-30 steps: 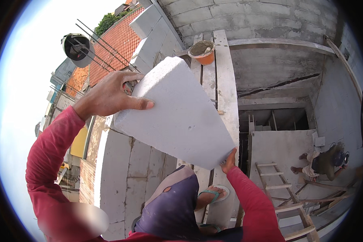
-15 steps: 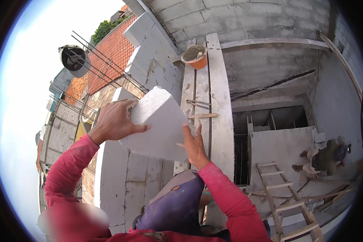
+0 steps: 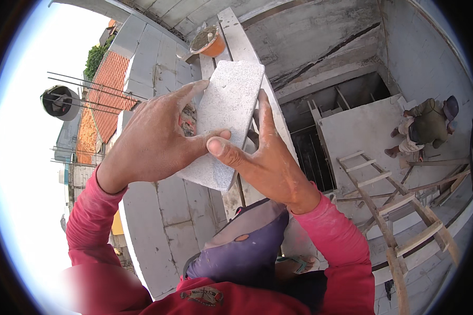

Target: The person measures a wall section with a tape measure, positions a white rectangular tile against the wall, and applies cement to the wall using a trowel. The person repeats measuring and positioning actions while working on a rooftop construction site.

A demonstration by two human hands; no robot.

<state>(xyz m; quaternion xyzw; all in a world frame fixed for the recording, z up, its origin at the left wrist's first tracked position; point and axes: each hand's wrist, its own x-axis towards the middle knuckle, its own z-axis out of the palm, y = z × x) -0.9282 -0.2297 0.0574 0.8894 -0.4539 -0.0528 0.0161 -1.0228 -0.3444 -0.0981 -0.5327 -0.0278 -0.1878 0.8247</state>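
Observation:
A pale grey aerated concrete block (image 3: 230, 100) is held up in front of me, tilted, above a plank walkway. My left hand (image 3: 155, 134) clasps its left side, thumb across the near face. My right hand (image 3: 273, 157) grips the right edge, fingers along the side and thumb on the near face. The two thumbs nearly meet. Beneath my left hand runs a wall of similar blocks (image 3: 168, 210). My hands and the block hide part of the planks (image 3: 236, 31).
An orange bucket (image 3: 214, 48) of mortar stands at the planks' far end. Steel bars (image 3: 89, 84) stick out at left beside a hanging helmet (image 3: 60, 102). Down at right are a wooden ladder (image 3: 389, 210), an opening (image 3: 312, 157) and a crouching person (image 3: 428, 123).
The block has turned and come closer to me, showing a narrower face. My hands have shifted round it, the right thumb moving onto the near face. The view has swung slightly.

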